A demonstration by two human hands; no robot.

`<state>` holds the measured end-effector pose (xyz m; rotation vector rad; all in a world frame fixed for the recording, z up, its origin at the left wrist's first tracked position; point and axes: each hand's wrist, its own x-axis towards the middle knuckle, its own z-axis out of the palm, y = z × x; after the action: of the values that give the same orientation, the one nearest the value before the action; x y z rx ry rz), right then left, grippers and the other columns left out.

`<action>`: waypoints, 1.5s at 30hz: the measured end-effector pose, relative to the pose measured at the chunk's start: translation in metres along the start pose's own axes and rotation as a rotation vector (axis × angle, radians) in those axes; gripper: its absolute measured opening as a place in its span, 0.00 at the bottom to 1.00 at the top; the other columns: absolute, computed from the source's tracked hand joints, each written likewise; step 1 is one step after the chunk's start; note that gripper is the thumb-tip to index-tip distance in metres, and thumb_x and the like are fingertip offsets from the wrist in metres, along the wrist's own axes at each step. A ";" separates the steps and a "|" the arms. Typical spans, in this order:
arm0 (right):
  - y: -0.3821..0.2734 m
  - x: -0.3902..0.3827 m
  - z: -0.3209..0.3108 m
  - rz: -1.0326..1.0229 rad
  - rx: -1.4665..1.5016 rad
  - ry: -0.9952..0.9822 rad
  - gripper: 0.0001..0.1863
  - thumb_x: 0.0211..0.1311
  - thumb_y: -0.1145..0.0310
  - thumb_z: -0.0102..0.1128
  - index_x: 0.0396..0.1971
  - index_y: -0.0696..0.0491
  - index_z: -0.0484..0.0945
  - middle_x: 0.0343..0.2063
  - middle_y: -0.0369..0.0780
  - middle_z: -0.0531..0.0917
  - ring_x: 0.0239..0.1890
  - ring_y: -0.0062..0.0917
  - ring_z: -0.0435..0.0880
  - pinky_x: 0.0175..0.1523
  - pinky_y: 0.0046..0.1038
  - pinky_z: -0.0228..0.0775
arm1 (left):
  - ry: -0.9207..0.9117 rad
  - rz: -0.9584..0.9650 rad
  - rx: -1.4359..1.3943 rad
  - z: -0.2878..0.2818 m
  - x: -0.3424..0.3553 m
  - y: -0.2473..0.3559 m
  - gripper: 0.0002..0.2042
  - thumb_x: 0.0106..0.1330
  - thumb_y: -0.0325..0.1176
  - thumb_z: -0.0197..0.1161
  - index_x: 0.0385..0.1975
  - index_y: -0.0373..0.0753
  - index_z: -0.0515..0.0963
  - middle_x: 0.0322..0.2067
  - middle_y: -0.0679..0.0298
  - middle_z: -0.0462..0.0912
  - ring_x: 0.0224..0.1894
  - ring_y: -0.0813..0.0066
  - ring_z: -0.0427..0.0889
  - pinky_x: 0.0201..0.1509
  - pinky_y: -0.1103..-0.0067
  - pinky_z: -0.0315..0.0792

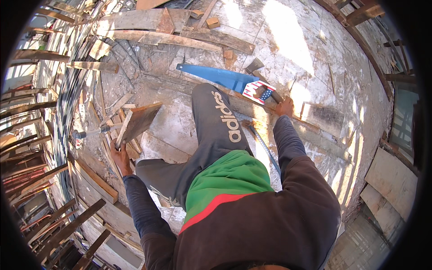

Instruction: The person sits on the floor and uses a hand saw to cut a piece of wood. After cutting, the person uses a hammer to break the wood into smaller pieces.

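Note:
My left hand [120, 154] grips the lower corner of a short wooden board [138, 120], raised at an angle beside my left knee. My right hand [284, 107] is closed on the dark handle of a tool with a broad metal head [254, 65], possibly a hatchet. A blue hand saw [215, 75] with a red, white and blue handle [257, 92] lies beside it, along a long plank [315, 143]. A metal ruler [265, 146] lies by my right forearm. A grey cylindrical object [82, 134] is behind the left board.
Planks [216, 38] and small wood blocks [212, 21] lie ahead on the dusty floor [279, 40]. A bundle of steel rods [72, 103] and protruding timbers [33, 107] line the left. A loose board [322, 118] is at right, with leaning panels [388, 184] beyond.

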<state>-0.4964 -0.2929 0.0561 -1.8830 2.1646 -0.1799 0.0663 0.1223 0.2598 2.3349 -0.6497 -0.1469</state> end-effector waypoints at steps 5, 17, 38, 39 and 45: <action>-0.037 0.018 -0.014 -0.034 -0.111 -0.560 0.50 0.50 0.54 0.76 0.70 0.49 0.55 0.63 0.53 0.69 0.64 0.45 0.72 0.65 0.41 0.68 | 0.017 -0.009 -0.103 -0.002 -0.002 0.007 0.16 0.66 0.27 0.65 0.53 0.35 0.75 0.45 0.59 0.80 0.48 0.69 0.77 0.55 0.75 0.70; -0.036 0.070 -0.022 -0.326 -0.321 -0.379 0.23 0.46 0.66 0.59 0.47 0.48 0.71 0.40 0.51 0.85 0.45 0.52 0.83 0.48 0.49 0.74 | 0.151 0.039 -0.020 0.012 0.003 0.002 0.22 0.72 0.36 0.57 0.63 0.37 0.65 0.55 0.50 0.76 0.57 0.58 0.75 0.61 0.70 0.67; -0.226 -0.123 -0.184 -0.278 1.099 -0.584 0.14 0.70 0.64 0.57 0.49 0.54 0.70 0.21 0.33 0.72 0.15 0.17 0.71 0.21 0.21 0.67 | 0.416 0.070 -0.168 0.020 0.017 -0.029 0.12 0.71 0.37 0.59 0.46 0.38 0.82 0.40 0.51 0.82 0.40 0.58 0.81 0.44 0.66 0.73; -0.237 -0.132 -0.168 -0.390 1.099 -0.612 0.12 0.70 0.65 0.58 0.45 0.54 0.69 0.20 0.34 0.72 0.15 0.17 0.70 0.20 0.21 0.66 | 0.445 0.043 -0.198 0.021 0.022 -0.024 0.12 0.70 0.38 0.60 0.44 0.38 0.83 0.39 0.51 0.82 0.39 0.59 0.81 0.43 0.66 0.73; -0.332 -0.241 -0.156 -0.858 0.827 -0.785 0.16 0.65 0.70 0.61 0.48 0.57 0.68 0.24 0.39 0.78 0.21 0.21 0.77 0.26 0.25 0.70 | 0.460 -0.133 -0.336 0.021 0.030 -0.032 0.12 0.62 0.38 0.66 0.36 0.34 0.84 0.29 0.53 0.83 0.33 0.61 0.82 0.40 0.69 0.74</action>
<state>-0.1942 -0.1174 0.3222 -1.7603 0.5520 -0.3460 0.1002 0.1151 0.2249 1.9859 -0.2201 0.2033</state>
